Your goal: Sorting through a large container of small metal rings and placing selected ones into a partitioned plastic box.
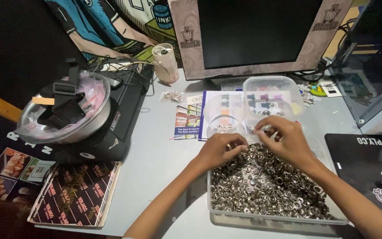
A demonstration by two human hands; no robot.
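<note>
- Sorting looks to be the step in hand: both hands work at the far edge of a clear tray (pixel 217 208) heaped with small silver metal snap parts (pixel 266 186).
- The left hand (pixel 219 148) sits at 11 o'clock of the heap, fingers curled down into the parts; it appears pinched on 1 or more pieces, though what it grips is too small to tell.
- The right hand (pixel 288 139) hovers at 12 o'clock of the heap, fingertips drawn together as if pinching a piece; the piece itself cannot be made out.
- A small clear round cup (pixel 223 116) stands just beyond the left hand at 12 o'clock, with a few silver parts in its bottom.
- A clear lidded box (pixel 270 95) stands behind the right hand.
- As a judgement, the next move calls for a fine pinch and a short carry from heap to cup without spilling.
</note>
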